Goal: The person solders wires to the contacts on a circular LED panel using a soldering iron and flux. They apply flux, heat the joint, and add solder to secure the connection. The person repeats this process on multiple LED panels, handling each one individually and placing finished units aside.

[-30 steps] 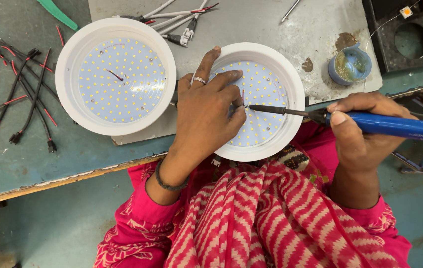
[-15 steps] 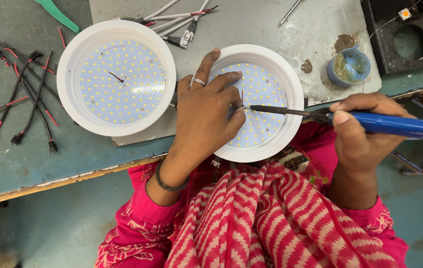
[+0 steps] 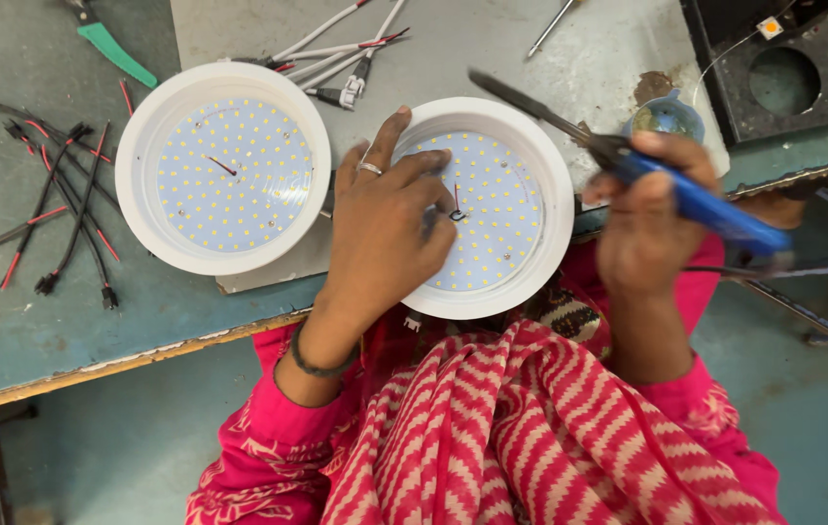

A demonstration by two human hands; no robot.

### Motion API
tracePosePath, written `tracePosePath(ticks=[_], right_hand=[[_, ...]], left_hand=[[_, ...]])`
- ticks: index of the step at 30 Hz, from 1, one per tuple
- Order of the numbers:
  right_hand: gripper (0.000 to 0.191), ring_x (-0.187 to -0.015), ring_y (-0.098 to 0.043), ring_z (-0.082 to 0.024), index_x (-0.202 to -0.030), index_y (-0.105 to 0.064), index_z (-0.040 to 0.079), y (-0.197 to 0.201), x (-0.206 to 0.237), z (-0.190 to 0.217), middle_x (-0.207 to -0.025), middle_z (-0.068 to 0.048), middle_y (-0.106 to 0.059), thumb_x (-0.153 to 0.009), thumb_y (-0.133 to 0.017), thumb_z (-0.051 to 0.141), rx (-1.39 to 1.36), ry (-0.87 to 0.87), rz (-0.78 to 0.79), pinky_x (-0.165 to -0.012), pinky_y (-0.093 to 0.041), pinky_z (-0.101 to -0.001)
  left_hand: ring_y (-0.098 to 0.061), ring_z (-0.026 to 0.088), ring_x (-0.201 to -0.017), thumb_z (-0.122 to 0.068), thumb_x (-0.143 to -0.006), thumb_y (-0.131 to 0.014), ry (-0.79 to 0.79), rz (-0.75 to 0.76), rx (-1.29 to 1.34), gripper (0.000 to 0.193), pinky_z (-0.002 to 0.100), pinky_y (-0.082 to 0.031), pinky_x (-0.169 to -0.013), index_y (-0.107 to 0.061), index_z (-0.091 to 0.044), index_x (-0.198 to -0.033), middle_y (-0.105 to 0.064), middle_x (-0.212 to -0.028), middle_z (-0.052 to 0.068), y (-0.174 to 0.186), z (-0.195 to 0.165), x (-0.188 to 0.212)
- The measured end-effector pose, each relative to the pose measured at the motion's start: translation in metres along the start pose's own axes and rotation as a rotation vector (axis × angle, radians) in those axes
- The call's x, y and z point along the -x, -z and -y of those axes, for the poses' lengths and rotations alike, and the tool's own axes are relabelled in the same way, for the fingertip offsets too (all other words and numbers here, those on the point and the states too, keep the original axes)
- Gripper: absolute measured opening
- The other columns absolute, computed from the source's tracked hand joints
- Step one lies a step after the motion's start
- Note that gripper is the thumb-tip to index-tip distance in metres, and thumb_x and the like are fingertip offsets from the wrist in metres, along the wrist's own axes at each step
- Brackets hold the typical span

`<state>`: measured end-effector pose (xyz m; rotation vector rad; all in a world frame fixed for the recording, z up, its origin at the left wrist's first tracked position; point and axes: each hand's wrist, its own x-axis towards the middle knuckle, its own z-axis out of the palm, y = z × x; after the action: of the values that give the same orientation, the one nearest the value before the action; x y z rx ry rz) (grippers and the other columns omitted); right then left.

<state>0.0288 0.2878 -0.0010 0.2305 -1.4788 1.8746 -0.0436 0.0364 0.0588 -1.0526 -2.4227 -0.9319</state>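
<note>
Left hand (image 3: 385, 233): fingers spread flat on the round white LED panel lamp (image 3: 492, 204), fingertips beside short red and black wire stubs (image 3: 456, 202), possibly pinching them. Right hand (image 3: 652, 214) closed around a blue-handled soldering iron (image 3: 628, 160), tip raised above the lamp's far rim. Second identical lamp (image 3: 222, 167) to the left.

Electronics workshop: bench w/ LED panels (image 3: 222, 167), wire leads (image 3: 54, 209), soldering iron (image 3: 696, 199).

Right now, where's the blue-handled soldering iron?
Head view: the blue-handled soldering iron is in the right hand, right of the nearer round white LED light panel, its tip raised over the panel's upper right rim.
</note>
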Motion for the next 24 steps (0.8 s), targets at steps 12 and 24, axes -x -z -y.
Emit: tracePosePath(ticks=[12, 24], right_hand=[[0.046, -0.083, -0.068, -0.02, -0.135, -0.056, -0.002, -0.008, 0.001, -0.018, -0.097, -0.013, -0.064, -0.111, -0.07, 0.035, 0.018, -0.036, 0.109, -0.079, -0.06, -0.0324], [0.044, -0.107, -0.07, -0.022, -0.141, -0.052, 0.007, 0.019, 0.004, -0.021, -0.106, -0.009, -0.064, -0.113, -0.067, 0.037, -0.23, -0.08, 0.069, -0.084, -0.06, -0.0351]], left_hand=[[-0.071, 0.009, -0.067, -0.044, -0.103, -0.056, 0.48, 0.275, 0.694, 0.065, 0.023, -0.056, -0.065, -0.045, -0.007, -0.156, -0.077, -0.08, 0.005, 0.032, -0.039, 0.092], [-0.06, 0.008, -0.096, -0.01, -0.106, -0.07, 0.438, -0.208, 0.6, 0.016, 0.024, -0.052, -0.086, -0.058, -0.006, -0.115, -0.064, -0.104, 0.002, 0.025, 0.036, 0.055]])
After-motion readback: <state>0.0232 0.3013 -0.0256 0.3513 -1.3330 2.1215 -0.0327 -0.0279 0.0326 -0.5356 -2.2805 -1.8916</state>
